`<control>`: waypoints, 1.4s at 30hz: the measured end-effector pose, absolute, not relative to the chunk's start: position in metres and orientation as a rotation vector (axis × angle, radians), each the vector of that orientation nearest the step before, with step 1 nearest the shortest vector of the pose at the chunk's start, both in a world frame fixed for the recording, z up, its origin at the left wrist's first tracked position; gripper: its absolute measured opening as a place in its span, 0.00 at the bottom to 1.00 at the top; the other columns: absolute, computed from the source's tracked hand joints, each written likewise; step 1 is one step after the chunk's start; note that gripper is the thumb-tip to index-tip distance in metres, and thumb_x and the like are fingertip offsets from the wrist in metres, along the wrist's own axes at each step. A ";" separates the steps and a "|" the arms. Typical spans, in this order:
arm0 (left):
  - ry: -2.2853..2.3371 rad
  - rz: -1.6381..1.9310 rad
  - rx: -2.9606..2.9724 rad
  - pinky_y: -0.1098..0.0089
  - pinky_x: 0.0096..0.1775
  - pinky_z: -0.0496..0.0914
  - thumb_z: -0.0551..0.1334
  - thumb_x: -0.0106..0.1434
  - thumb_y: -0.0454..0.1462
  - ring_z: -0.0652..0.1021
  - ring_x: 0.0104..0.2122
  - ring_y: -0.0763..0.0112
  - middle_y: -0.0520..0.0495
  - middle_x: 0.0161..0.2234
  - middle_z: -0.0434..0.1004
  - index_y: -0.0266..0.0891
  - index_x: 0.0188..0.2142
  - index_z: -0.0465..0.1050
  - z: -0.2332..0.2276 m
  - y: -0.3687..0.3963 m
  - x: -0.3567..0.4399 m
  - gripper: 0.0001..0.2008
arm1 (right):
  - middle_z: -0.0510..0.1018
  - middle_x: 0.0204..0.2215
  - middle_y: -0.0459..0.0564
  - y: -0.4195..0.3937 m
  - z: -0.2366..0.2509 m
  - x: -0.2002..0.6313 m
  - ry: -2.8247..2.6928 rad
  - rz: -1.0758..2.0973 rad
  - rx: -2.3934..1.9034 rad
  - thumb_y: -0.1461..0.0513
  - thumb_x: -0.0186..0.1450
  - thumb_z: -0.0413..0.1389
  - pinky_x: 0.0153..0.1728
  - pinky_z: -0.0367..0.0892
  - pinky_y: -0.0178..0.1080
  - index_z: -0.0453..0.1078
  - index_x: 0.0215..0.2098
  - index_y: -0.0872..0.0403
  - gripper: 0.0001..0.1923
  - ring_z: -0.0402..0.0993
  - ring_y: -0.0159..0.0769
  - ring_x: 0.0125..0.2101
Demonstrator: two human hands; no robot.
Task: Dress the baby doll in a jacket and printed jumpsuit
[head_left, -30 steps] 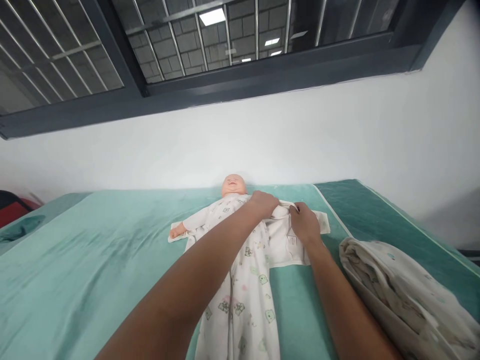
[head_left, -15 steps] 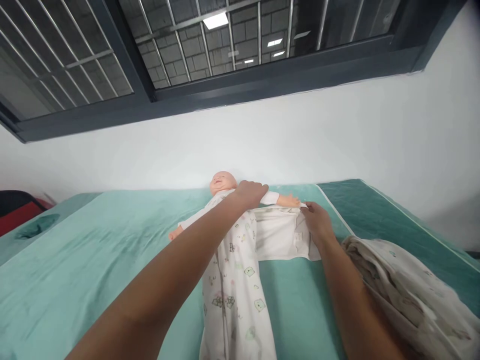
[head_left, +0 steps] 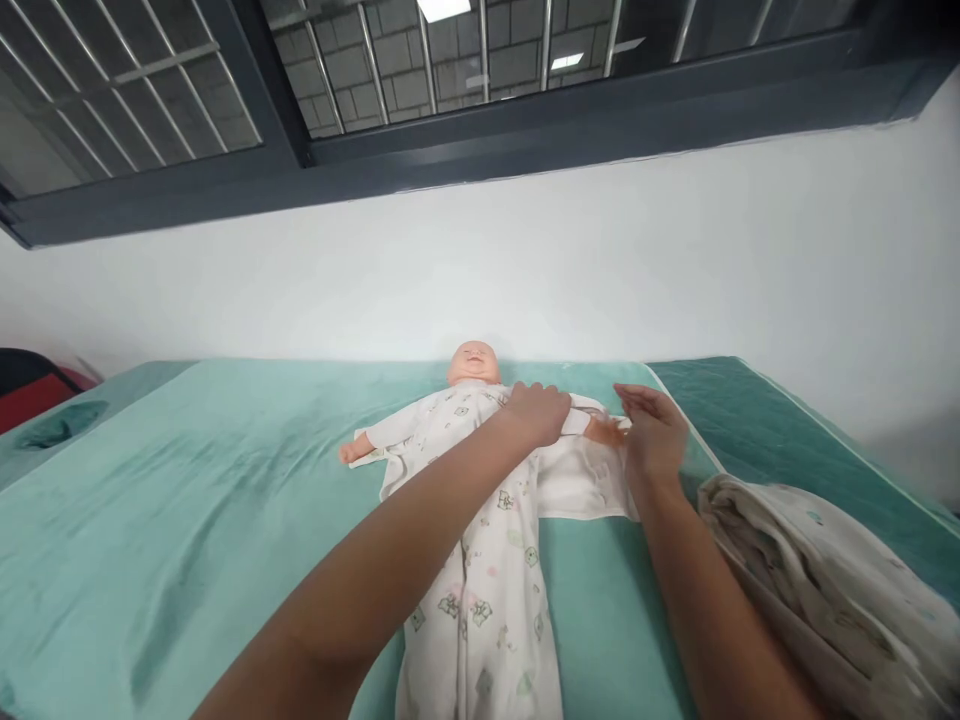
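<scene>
A baby doll (head_left: pixel 474 363) lies on its back with its head towards the wall, in a white printed sleepsuit (head_left: pixel 480 600). My left hand (head_left: pixel 538 412) is closed around the doll's sleeved arm on the right side, near the shoulder. Beside that arm's small hand is my right hand (head_left: pixel 654 440), its fingers stretched out and apart from the thumb. Under the doll's arm, a white garment panel (head_left: pixel 574 490) is spread on the sheet, partly hidden by my right hand. The doll's other arm (head_left: pixel 390 430) extends to the left.
A green sheet (head_left: pixel 187 520) covers the bed, with a darker green strip (head_left: pixel 780 440) on the right. A heap of folded printed cloth (head_left: pixel 817 590) lies by my right forearm. Behind stands a white wall (head_left: pixel 480 260) below a barred window (head_left: pixel 450 90). A red and black item (head_left: pixel 34 390) is at far left.
My right hand has let go of the garment panel's corner and its fingers have spread. The doll's head now faces up more squarely. My left hand stays on the arm; the view has shifted.
</scene>
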State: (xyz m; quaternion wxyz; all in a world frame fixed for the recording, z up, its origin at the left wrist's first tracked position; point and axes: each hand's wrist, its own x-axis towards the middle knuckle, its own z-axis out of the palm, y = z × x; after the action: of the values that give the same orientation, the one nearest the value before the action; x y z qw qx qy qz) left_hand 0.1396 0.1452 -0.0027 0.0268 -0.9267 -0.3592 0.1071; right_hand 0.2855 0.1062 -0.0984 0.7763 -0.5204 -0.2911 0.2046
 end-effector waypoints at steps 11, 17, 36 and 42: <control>-1.949 -1.528 -2.718 0.65 0.53 0.67 0.53 0.68 0.44 0.74 0.52 0.64 0.48 0.52 0.75 0.44 0.48 0.72 -0.031 0.138 -0.012 0.14 | 0.70 0.59 0.49 0.092 -0.081 0.212 -1.473 0.545 -1.405 0.49 0.68 0.49 0.62 0.54 0.49 0.68 0.56 0.47 0.22 0.61 0.43 0.61; -1.936 -1.707 -2.832 0.66 0.56 0.64 0.58 0.65 0.46 0.72 0.54 0.65 0.48 0.53 0.74 0.44 0.46 0.72 -0.040 0.143 -0.014 0.14 | 0.68 0.60 0.47 0.091 -0.085 0.206 -1.570 0.534 -1.339 0.48 0.68 0.50 0.64 0.50 0.50 0.68 0.56 0.45 0.21 0.59 0.41 0.62; -1.277 -1.330 -2.780 0.63 0.46 0.65 0.58 0.66 0.39 0.70 0.43 0.63 0.47 0.37 0.73 0.42 0.33 0.65 -0.040 0.146 -0.008 0.05 | 0.57 0.63 0.50 0.119 -0.052 0.163 -1.544 0.599 -1.270 0.47 0.59 0.61 0.64 0.45 0.51 0.69 0.35 0.49 0.16 0.49 0.46 0.65; -1.266 -1.232 -2.726 0.65 0.41 0.65 0.56 0.68 0.41 0.71 0.38 0.65 0.48 0.34 0.73 0.42 0.33 0.65 -0.040 0.143 -0.012 0.08 | 0.62 0.55 0.51 0.108 -0.053 0.162 -1.567 0.530 -1.314 0.48 0.58 0.61 0.60 0.50 0.52 0.67 0.29 0.50 0.16 0.54 0.48 0.59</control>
State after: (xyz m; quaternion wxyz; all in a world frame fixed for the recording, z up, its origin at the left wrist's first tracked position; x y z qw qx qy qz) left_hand -0.0116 0.1431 -0.0401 -0.0533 -0.8380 -0.3892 -0.3786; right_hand 0.1617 0.1082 -0.0528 0.4920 -0.5415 -0.6457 0.2185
